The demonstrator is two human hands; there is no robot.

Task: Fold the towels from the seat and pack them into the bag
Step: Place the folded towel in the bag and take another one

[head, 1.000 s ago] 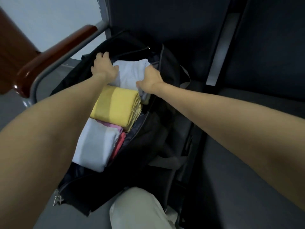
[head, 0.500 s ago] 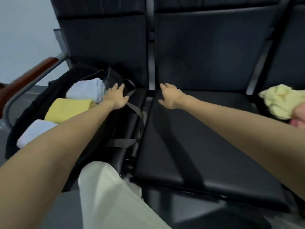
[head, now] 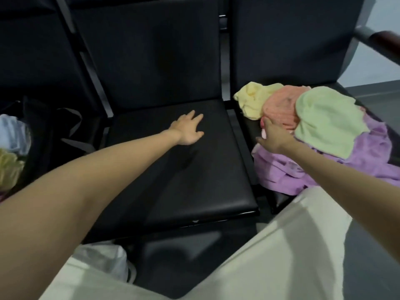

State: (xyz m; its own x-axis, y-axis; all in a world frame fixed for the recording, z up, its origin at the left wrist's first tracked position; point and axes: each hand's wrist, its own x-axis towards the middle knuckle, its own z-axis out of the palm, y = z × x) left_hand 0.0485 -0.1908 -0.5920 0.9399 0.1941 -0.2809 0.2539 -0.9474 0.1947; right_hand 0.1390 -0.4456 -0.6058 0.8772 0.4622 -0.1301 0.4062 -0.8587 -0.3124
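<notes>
Black padded seats fill our view, the middle seat [head: 184, 169] bare under our left hand [head: 187, 130], whose fingers are spread flat and hold nothing. Our right hand [head: 273, 138], fingers loose and empty, touches the heap of unfolded towels [head: 320, 135] on the right-hand seat. The bag [head: 28, 131] sits at the far left with folded towels inside. We judge we are fetching the next towel; it needs pinching free of the heap. No writing is readable.
</notes>
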